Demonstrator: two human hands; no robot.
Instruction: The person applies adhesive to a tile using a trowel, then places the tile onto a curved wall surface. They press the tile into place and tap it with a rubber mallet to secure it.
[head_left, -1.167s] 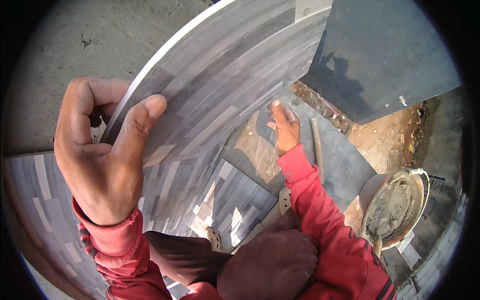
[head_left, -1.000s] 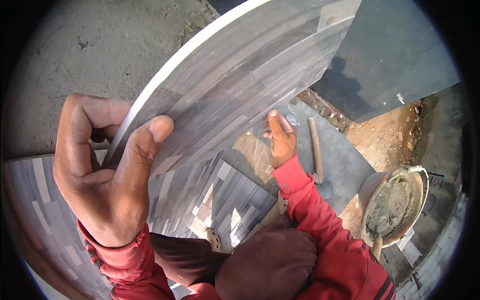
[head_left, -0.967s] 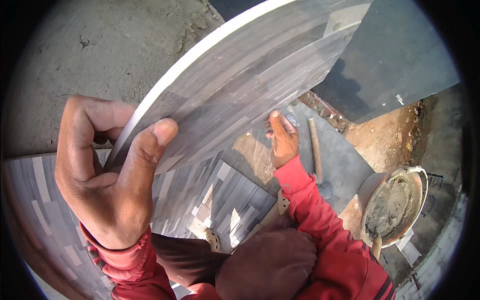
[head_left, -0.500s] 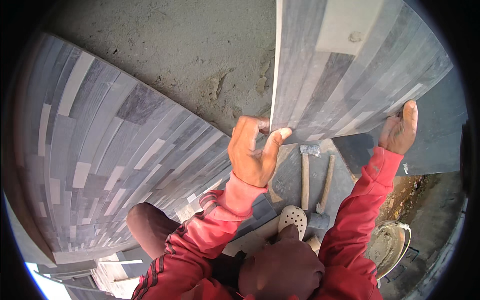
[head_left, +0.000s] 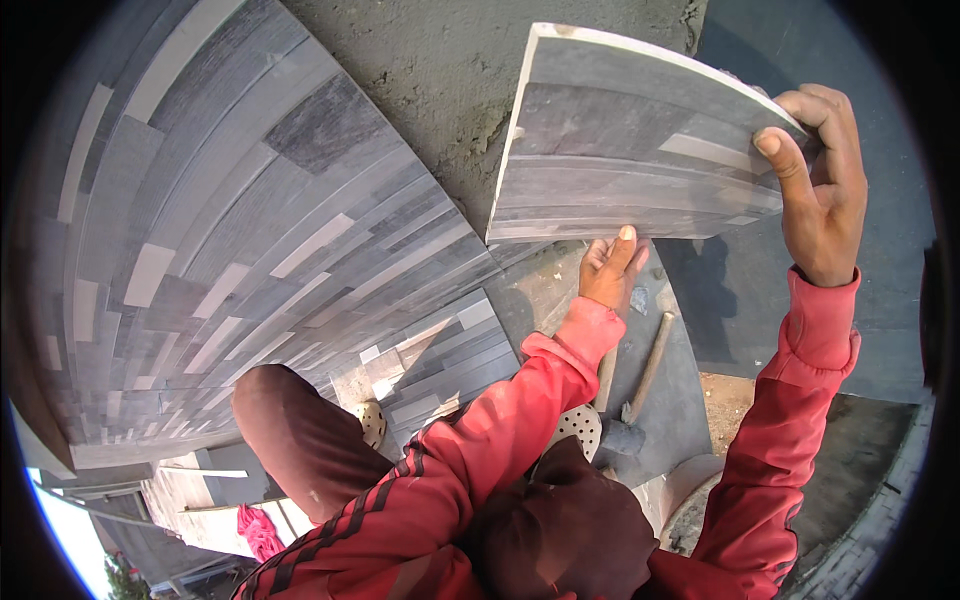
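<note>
Grey plank-patterned tile point(head_left: 640, 140), right of the tiled surface point(head_left: 250, 220). The right hand point(head_left: 808, 150) pinches the tile's upper-right edge; the left hand point(head_left: 614, 268), half-curled, meets its lower edge, whether gripping cannot be told.

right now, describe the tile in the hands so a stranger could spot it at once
Start at the big striped tiled surface on the left, then go right across the rough bare grey patch. There, the striped grey tile has the left hand at its lower edge and the right hand at its upper right corner. Bright white top and left edges set it apart.
</note>
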